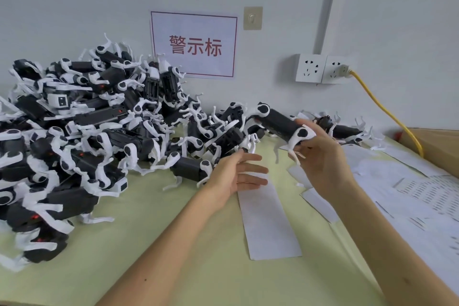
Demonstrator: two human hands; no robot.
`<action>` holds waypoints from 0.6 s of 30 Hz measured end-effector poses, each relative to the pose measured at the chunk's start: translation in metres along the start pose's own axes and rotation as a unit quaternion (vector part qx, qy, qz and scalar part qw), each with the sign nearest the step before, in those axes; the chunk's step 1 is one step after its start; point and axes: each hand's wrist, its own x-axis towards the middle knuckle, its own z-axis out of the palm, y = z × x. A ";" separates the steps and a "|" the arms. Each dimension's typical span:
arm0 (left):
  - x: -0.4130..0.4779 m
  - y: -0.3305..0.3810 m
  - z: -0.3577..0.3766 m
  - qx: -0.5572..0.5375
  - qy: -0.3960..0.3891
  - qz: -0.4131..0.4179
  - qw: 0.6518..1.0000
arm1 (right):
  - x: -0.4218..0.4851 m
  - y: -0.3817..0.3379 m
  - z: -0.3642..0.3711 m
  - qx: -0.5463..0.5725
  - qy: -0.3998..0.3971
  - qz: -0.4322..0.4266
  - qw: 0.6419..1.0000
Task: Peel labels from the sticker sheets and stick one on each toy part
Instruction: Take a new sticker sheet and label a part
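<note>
Heap of black-and-white toy parts (87, 131) covers the left of the counter (173, 243), below a wall sign (193, 45). Left hand (236, 176) hovers at the heap's right edge, over the upper end of a blank white strip (268, 226). Its grip is open, with the fingers straight and spread, and it holds nothing. Whether the fingertips touch the strip cannot be told.

Right hand (325, 164) holds one toy part (280, 124) off the counter. Its grip is curled round the white leg joint at the near end, and the black body points away toward the wall. Printed sticker sheets (427, 194) lie flat on the counter further right, well apart from the free hand. A yellow cable (387, 112) runs from the wall socket (310, 68) down toward a cardboard box (439, 141) at the far right.

Step in hand, as judged: a part is held ready for labelling, and no label is visible on either hand. The next move calls for the free hand to peel a label from a sheet. The label would then be pressed flat onto the black body while the other hand steadies the part.
</note>
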 end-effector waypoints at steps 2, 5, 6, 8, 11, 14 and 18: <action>-0.002 0.003 0.000 -0.086 -0.053 -0.039 0.994 | -0.003 0.000 0.001 0.038 -0.022 0.009 0.999; -0.006 0.006 0.001 -0.159 -0.132 -0.077 0.975 | -0.008 0.000 0.003 0.067 -0.038 0.028 0.997; -0.008 0.008 0.003 -0.162 -0.152 -0.082 0.972 | -0.009 0.000 0.003 0.063 -0.042 0.034 0.997; -0.012 0.010 0.006 -0.151 -0.177 -0.078 0.969 | -0.008 0.001 0.003 0.016 -0.053 0.031 0.998; -0.015 0.011 0.008 -0.159 -0.178 -0.101 0.966 | -0.007 0.004 0.006 -0.082 -0.062 0.021 0.994; -0.017 0.014 0.002 -0.104 -0.196 -0.107 0.969 | -0.010 0.005 0.008 -0.148 -0.064 -0.010 0.987; -0.020 0.017 -0.003 -0.100 -0.235 -0.088 0.963 | -0.011 0.008 0.005 -0.207 -0.061 -0.065 0.974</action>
